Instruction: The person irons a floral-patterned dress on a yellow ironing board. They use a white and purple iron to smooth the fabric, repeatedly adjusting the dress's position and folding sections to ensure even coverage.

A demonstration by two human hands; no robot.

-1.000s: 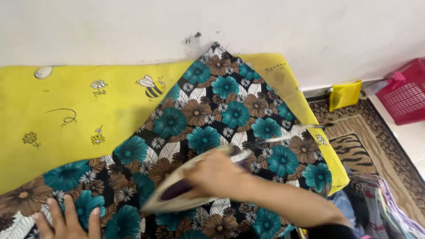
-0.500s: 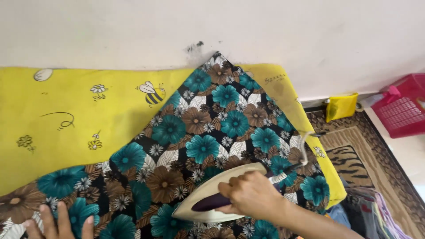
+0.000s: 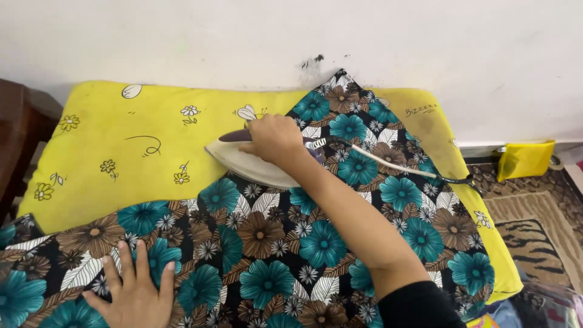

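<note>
Moved: the iron [image 3: 252, 159] has slid up from the floral cloth's [image 3: 316, 243] middle to its upper-left edge, half on the yellow cover [image 3: 121, 158].
Right hand [image 3: 274, 138]: clenched around the iron's handle.
Left hand [image 3: 135, 293]: fingers spread, flat on the cloth, well apart.
Cord [image 3: 401, 167]: trails right.

Yellow package [image 3: 525, 159]: on the floor at far right, against the foot of the white wall [image 3: 425, 54], just beyond the edge of the patterned rug [image 3: 534, 206].
Shape: flat, roughly rectangular pouch, slightly tilted, top edge a little crumpled.
Colour: plain bright yellow (close to the yellow of the padded cover [image 3: 152, 158] nearby), with a small darker bit at its upper left corner.
Printing on it: too small to make out.
Labels, signs, screens: none visible anywhere else.
Bottom right corner: colourful soft items [image 3: 546, 307], too cropped to call packages.
</note>
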